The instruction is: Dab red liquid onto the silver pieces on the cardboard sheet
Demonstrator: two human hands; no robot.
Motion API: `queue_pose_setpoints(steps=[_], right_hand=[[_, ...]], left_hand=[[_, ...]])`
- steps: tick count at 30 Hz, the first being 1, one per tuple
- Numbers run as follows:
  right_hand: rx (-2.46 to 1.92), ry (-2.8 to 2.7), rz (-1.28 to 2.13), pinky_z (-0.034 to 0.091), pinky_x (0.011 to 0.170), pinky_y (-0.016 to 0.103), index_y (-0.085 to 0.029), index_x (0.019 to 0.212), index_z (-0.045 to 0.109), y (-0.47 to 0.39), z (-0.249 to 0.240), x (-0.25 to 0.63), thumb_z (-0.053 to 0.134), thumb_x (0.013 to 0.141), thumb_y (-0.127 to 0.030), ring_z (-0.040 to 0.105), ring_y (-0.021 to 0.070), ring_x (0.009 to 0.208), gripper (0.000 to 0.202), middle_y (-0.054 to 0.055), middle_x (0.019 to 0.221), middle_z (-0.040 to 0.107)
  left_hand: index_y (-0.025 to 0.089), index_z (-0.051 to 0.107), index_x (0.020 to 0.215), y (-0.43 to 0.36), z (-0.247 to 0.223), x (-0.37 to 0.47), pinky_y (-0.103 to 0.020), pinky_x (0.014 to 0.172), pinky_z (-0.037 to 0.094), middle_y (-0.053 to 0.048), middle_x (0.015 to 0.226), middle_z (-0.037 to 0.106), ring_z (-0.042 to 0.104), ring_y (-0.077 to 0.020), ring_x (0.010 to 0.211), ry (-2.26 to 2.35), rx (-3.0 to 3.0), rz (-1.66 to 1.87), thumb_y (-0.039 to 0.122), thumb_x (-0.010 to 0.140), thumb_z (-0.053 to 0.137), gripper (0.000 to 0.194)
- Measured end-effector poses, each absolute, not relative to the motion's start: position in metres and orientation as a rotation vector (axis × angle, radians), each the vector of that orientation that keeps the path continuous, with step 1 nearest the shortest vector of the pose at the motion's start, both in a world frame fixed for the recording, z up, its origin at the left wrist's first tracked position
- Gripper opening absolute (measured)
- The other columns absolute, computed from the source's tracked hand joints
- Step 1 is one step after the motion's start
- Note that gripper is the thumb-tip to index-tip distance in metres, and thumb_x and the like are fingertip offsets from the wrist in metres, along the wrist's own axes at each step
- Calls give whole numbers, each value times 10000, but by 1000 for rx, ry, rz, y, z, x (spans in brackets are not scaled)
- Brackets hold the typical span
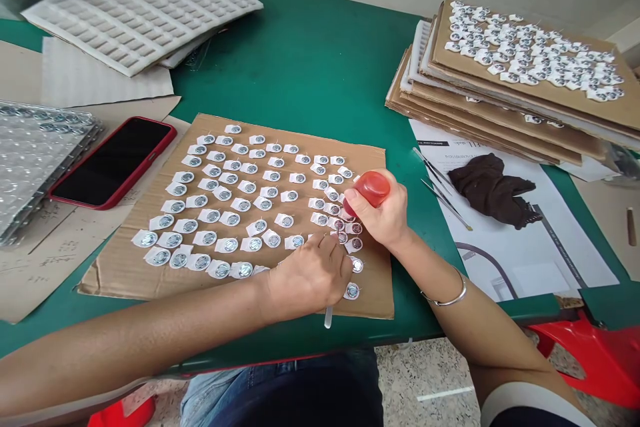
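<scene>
A brown cardboard sheet (165,280) lies in front of me, carrying rows of small round metallic parts on white tabs (242,205). My left hand (313,270) is closed around a thin tweezer-like tool (328,317), whose rounded pale end sticks out below the palm. Its tip is near the parts on the right side of the sheet, mostly hidden by fingers. Just above, my right hand (383,210) grips a red rubber blower bulb (371,188), with the thumb pressed on it. The bulb's nozzle points down at the same parts and is hard to make out.
Stacked cardboard sheets (425,90) with more tabbed parts stand at right. Near them are metal tweezers (443,197) and a dark cloth (493,188) on printed paper (487,273). A red-cased phone (113,163), clear trays (40,160) and white foam trays (145,13) occupy the left.
</scene>
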State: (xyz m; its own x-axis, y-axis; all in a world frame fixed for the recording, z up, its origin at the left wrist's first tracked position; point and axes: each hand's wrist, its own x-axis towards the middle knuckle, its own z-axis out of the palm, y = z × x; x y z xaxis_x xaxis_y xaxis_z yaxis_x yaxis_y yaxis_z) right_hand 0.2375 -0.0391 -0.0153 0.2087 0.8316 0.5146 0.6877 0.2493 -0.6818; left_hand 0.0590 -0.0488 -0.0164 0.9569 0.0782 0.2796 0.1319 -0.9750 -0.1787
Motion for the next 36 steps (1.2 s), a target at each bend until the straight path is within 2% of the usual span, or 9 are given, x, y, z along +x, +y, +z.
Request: queue_pose_setpoints(steps=[10,13,21,29,32,36], right_hand=[[-1470,-1555,159,511,562,301,-222,777,516,-42,-15,238,665,738,-419,596,145,586,249,-12,669,639],[-1450,-1576,146,517,577,301,-224,793,518,-42,-16,239,671,736,-394,610,148,610,236,-9,688,650],[-1427,-1644,166,504,584,304,-223,780,516,-43,-17,240,673,724,-438,592,145,613,273,-12,683,635],[-1492,-1777,359,464,567,278,-218,764,533,-42,2,241,690,708,-462,578,132,602,295,-19,684,641],[-1558,-1741,418,479,599,287,-222,823,561,-49,7,243,690,706,-458,607,142,636,294,-19,716,663],[-1642,-1563,410,517,653,318,-226,961,576,-65,3,243,733,657,-429,640,160,674,397,-11,769,686]], left_hand=[[115,523,754,-45,-15,59,-352,616,461,-97,681,602,558,-215,666,-169,-2977,-383,14,827,396,177],[117,523,730,-40,-11,59,-351,593,459,-100,664,580,549,-222,652,-172,-3058,-400,9,811,385,193],[132,521,692,-23,0,56,-282,580,439,-64,682,562,492,-159,619,-294,-3343,-343,11,766,407,183],[119,578,681,1,11,59,-245,576,420,-30,643,588,530,-119,595,-587,-3690,-408,50,798,443,191],[117,559,611,9,13,63,-225,536,391,-15,605,575,496,-92,543,-619,-3771,-479,52,787,471,208],[116,553,612,13,11,63,-209,531,385,-2,613,579,491,-77,547,-717,-3814,-560,62,780,481,190]])
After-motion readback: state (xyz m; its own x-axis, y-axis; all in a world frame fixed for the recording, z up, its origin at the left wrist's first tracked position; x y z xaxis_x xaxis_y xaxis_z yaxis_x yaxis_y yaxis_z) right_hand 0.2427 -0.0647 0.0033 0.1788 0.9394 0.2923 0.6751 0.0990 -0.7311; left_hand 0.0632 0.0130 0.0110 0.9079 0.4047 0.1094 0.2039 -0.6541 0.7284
